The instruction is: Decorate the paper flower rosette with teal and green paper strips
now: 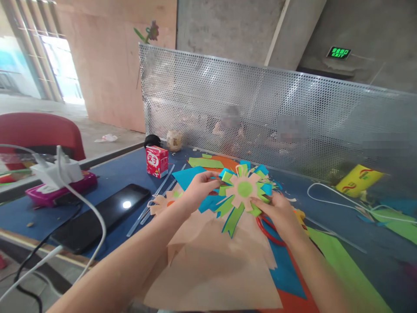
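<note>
A layered paper flower [244, 189] in blue, green and tan, with a green round centre, is held above the blue table [124, 174]. My left hand [199, 188] pinches its left edge, fingers closed on the paper. On the flower's lower right edge, my right hand [276, 209] grips it with closed fingers. A large tan paper sheet [211, 265] lies under my forearms. Red-handled scissors [265, 231] lie partly hidden below my right hand.
Black phone [104, 215] and white charger with cables [57, 171] sit at the left, near a pink box [58, 191]. A red carton [157, 161] stands further back. Green, blue and orange paper sheets [342, 269] spread right. A perforated metal screen [276, 117] bounds the table; people sit behind it.
</note>
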The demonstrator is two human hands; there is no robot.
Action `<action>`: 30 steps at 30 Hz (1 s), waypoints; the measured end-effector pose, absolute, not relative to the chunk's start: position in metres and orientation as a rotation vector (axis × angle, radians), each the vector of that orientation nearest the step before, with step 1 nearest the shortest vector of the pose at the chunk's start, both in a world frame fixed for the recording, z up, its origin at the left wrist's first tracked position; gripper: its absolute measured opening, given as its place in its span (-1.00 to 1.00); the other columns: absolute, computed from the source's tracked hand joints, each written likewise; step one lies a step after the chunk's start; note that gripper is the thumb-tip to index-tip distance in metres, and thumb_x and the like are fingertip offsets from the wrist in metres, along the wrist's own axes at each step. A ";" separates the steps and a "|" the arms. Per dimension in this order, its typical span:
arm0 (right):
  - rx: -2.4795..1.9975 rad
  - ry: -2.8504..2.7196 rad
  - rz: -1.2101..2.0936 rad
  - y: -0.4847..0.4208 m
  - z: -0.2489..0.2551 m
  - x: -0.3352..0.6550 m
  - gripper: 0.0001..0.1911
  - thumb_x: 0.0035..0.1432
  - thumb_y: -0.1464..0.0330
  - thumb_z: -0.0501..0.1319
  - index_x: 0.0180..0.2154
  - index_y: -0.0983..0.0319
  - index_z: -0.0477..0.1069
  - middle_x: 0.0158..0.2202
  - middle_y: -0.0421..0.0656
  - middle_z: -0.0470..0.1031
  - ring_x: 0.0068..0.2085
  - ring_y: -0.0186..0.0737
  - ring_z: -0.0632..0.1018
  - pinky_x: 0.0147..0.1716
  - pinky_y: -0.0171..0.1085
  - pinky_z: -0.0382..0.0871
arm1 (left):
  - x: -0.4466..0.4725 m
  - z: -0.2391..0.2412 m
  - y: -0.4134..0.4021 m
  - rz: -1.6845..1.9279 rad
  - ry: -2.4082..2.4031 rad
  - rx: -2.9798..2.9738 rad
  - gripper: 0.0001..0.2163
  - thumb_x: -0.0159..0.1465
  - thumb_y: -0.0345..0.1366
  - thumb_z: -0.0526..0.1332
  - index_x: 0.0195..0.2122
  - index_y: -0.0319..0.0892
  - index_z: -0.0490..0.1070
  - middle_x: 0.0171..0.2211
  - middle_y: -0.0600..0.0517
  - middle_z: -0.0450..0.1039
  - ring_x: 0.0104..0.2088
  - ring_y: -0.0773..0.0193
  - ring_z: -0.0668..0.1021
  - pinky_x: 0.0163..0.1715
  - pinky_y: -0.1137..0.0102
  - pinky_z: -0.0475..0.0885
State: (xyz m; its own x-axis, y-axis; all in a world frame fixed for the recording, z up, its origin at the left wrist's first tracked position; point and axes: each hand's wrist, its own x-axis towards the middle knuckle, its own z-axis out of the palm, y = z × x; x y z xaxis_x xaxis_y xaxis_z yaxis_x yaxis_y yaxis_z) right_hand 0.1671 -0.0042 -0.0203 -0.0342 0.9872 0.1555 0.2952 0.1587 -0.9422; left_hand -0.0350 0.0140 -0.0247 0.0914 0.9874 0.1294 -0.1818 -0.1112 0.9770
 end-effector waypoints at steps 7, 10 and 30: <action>-1.341 -1.528 0.834 -0.002 -0.024 0.170 -0.61 -0.18 0.19 0.26 -0.27 0.27 0.40 -0.27 -0.08 0.52 -0.29 -0.06 0.52 -0.41 -0.23 0.39 | -0.035 -0.013 0.005 1.296 0.831 0.962 -0.89 -0.04 -0.42 0.14 -0.44 -0.21 0.32 -0.50 -0.01 0.47 -0.44 0.29 0.48 -0.48 0.41 0.30; -1.351 -1.536 0.810 0.000 -0.025 0.170 -0.63 -0.20 0.19 0.27 -0.33 0.28 0.41 -0.32 -0.08 0.52 -0.33 -0.06 0.52 -0.44 -0.24 0.38 | -0.034 -0.011 0.004 1.297 0.824 1.031 -0.85 -0.02 -0.27 0.22 -0.46 -0.23 0.35 -0.49 -0.01 0.46 -0.40 0.27 0.49 -0.48 0.43 0.28; -1.335 -1.712 0.519 -0.006 -0.016 0.172 -0.71 -0.13 0.21 0.21 -0.31 0.22 0.40 -0.27 -0.13 0.51 -0.21 -0.06 0.48 -0.23 -0.18 0.33 | -0.036 -0.006 0.001 1.398 1.079 1.336 -0.82 0.03 -0.22 0.19 -0.39 -0.21 0.37 -0.47 0.03 0.42 -0.38 0.28 0.49 -0.38 0.41 0.34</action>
